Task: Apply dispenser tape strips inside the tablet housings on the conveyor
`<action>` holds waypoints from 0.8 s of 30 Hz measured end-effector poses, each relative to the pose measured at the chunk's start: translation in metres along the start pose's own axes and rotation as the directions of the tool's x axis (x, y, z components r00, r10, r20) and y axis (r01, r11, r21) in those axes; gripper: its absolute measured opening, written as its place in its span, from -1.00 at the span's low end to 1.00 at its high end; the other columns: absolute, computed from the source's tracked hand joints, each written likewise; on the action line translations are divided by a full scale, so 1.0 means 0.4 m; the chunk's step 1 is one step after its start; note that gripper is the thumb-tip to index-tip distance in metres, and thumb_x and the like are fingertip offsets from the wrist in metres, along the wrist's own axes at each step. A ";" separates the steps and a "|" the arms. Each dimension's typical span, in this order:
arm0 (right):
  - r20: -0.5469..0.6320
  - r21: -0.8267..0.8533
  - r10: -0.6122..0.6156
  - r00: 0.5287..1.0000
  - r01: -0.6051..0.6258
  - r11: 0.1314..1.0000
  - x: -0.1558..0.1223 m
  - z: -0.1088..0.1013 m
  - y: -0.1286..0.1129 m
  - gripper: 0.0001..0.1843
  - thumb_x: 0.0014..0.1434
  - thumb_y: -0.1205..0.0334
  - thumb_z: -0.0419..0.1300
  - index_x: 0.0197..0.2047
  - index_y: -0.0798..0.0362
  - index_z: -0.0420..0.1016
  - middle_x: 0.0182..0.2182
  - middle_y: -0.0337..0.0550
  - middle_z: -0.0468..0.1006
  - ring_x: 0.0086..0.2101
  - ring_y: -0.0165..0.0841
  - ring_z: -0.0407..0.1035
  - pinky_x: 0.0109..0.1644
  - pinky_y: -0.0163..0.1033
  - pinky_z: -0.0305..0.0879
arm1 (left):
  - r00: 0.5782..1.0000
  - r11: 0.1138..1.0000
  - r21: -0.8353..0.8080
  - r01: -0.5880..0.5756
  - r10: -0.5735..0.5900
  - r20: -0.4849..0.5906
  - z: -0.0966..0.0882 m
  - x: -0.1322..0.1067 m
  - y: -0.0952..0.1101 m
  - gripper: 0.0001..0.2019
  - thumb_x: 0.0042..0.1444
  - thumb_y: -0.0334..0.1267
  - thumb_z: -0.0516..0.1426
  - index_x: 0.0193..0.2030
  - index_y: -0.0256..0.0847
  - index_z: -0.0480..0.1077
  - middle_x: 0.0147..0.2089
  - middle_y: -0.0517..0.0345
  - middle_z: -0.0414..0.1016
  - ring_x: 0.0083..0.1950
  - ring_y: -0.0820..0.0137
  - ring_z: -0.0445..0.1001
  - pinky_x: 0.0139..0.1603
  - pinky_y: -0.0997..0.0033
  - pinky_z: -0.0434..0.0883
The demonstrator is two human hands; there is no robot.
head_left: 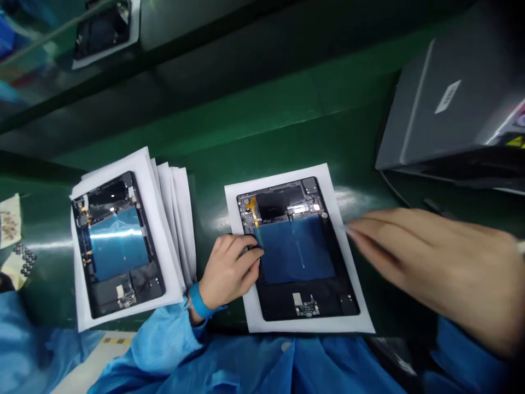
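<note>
An opened tablet [301, 273] with a blue battery panel lies on a white sheet [238, 213] in front of me. My left hand [229, 271] rests on the tablet's left edge, fingertips pressing near the orange flex cable. My right hand [435, 262] hovers blurred just right of the tablet, fingers stretched out flat toward it, holding nothing. A second opened tablet [117, 246] sits on a stack of white sheets [176, 219] to the left.
The green conveyor surface [266, 120] runs across the view. A grey machine housing [451, 104] stands at the right. Another tablet on a sheet [104, 33] lies at the far upper left. Small sticker sheets [14, 241] are at the left edge.
</note>
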State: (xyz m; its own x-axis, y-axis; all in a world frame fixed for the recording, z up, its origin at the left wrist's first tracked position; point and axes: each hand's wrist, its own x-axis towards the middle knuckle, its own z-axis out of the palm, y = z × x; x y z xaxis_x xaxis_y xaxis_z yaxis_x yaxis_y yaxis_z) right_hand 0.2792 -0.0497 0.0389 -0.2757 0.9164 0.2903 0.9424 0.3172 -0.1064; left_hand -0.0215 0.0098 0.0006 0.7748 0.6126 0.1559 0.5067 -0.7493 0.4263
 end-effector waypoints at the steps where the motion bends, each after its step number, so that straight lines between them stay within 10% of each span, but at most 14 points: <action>1: 0.006 0.001 -0.085 0.996 0.085 0.996 0.035 0.003 -0.027 -0.93 0.25 0.29 0.20 -0.19 0.03 0.51 -0.25 -0.21 0.61 -0.39 -0.40 0.42 -0.37 -0.23 0.18 | 1.000 1.000 0.000 -0.007 0.007 0.004 0.000 -0.002 -0.001 -0.85 0.24 -0.41 0.10 -0.09 -0.22 0.45 -0.07 0.04 0.51 -0.08 0.28 0.40 -0.11 0.25 0.32; 11: -0.079 -0.113 -0.053 0.995 0.043 0.993 0.085 0.122 0.010 -0.90 0.18 0.30 0.27 -0.20 0.08 0.47 -0.33 -0.18 0.64 -0.43 -0.39 0.50 -0.48 -0.32 0.26 | 0.999 0.998 -0.054 -0.029 0.030 0.018 -0.001 -0.021 -0.015 -0.84 0.24 -0.37 0.11 -0.07 -0.24 0.45 -0.03 0.02 0.52 -0.03 0.25 0.39 0.02 0.21 0.36; 24: -0.020 0.111 0.018 1.000 -0.016 0.994 0.084 0.151 0.054 -0.81 0.21 0.35 0.23 -0.09 0.00 0.46 -0.29 -0.20 0.64 -0.34 -0.35 0.53 -0.38 -0.27 0.35 | 0.999 1.000 -0.005 -0.010 0.009 -0.045 -0.009 0.038 0.019 -0.92 0.18 -0.42 0.20 -0.18 -0.28 0.48 -0.16 0.04 0.57 -0.13 0.24 0.44 -0.08 0.20 0.36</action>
State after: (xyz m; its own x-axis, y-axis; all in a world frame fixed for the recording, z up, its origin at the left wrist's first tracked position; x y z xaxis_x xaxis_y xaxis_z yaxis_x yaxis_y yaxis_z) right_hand 0.2788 0.0025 -0.0110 -0.2546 0.9171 0.3068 0.9197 0.3277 -0.2164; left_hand -0.0071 0.0145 0.0092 0.7616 0.6163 0.2001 0.4971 -0.7538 0.4297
